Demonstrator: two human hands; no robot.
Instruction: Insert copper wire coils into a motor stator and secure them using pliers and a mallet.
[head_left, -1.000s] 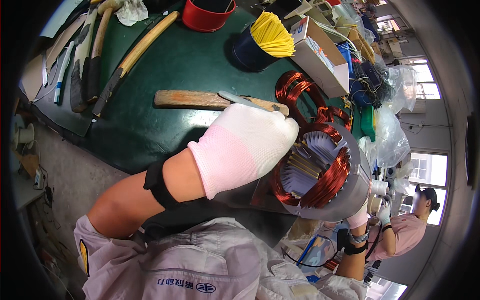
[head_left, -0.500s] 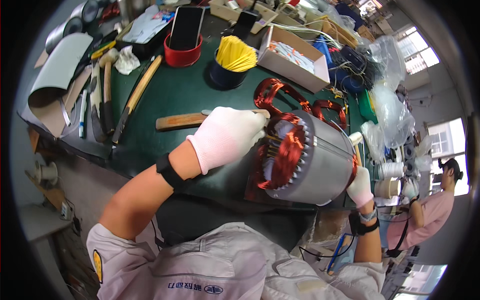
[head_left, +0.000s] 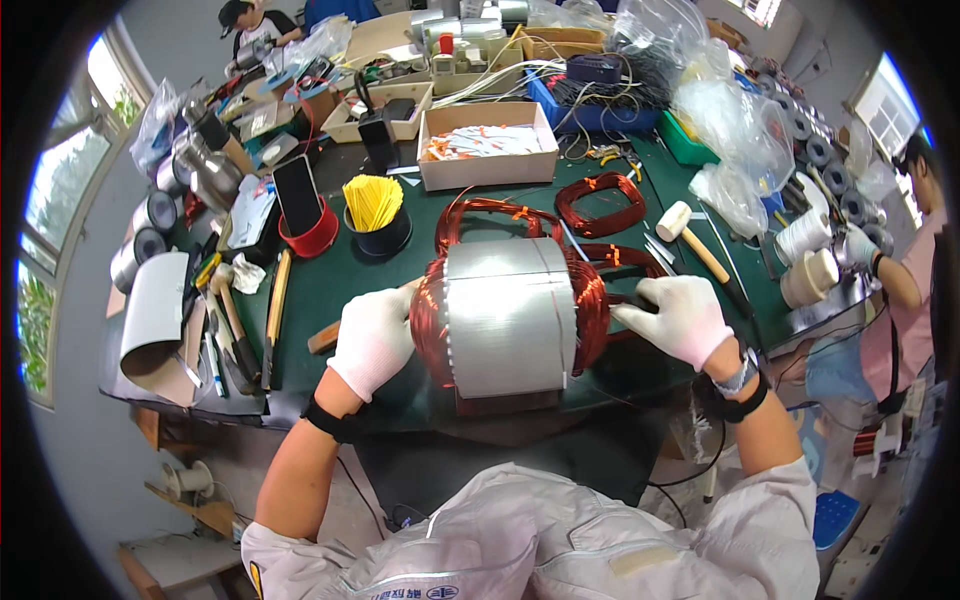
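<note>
A grey metal stator core [head_left: 508,320] lies on its side in front of me, with red copper windings [head_left: 430,325] bulging from both ends. My left hand [head_left: 372,340], in a white glove, is closed against the left windings; its fingertips are partly hidden. A wooden tool [head_left: 323,338] runs behind that hand, and I cannot tell whether it is gripped. At the other end my right hand [head_left: 682,320], gloved too, pinches the edge of a copper coil [head_left: 622,300]. Another loose copper coil [head_left: 600,205] lies behind the stator.
A white-headed mallet [head_left: 690,235] lies right of the coils. Behind stand a box of white strips [head_left: 487,160], a cup of yellow strips [head_left: 380,235] and a red holder with a phone [head_left: 308,235]. Wooden-handled tools [head_left: 278,310] lie left. One person [head_left: 905,270] works at right, another far left.
My view has swung round and levelled. The stator now shows side-on with both ends visible. My right hand has come from behind the stator's right end to a coil beside it.
</note>
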